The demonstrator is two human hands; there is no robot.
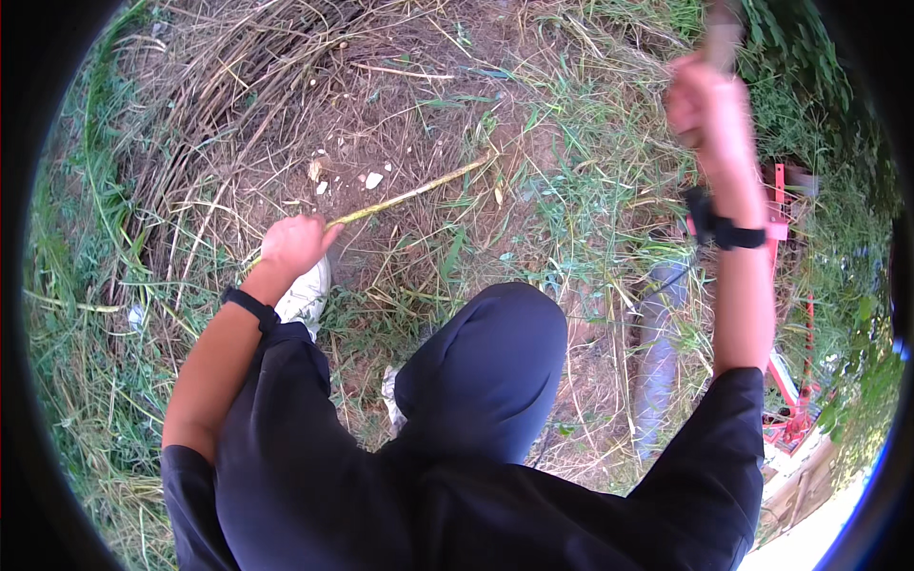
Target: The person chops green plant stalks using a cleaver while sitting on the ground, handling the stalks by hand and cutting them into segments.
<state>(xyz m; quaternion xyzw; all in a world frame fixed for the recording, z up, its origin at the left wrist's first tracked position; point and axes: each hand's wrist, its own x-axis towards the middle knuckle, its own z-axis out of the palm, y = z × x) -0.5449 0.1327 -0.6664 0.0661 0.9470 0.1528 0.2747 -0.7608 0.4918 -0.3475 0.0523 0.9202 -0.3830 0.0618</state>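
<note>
My left hand is closed around a long yellow-green stalk, which slants up and right, close above the ground. Its far end reaches a grassy patch near the middle. High on the right is my right hand, smeared by motion, with its fingers wrapped round a brownish-grey, long object. That object runs out of the top of the picture, and blur hides its kind. Just below my left hand is a white shoe on my foot. Pale chips lie on the soil above the stalk.
A heap of dry stems spreads over the upper left. To the right of my bent knee, a grey pipe-like length lies in the grass. Beside my right forearm stands a red metal frame. Dense green leaves fill the upper right.
</note>
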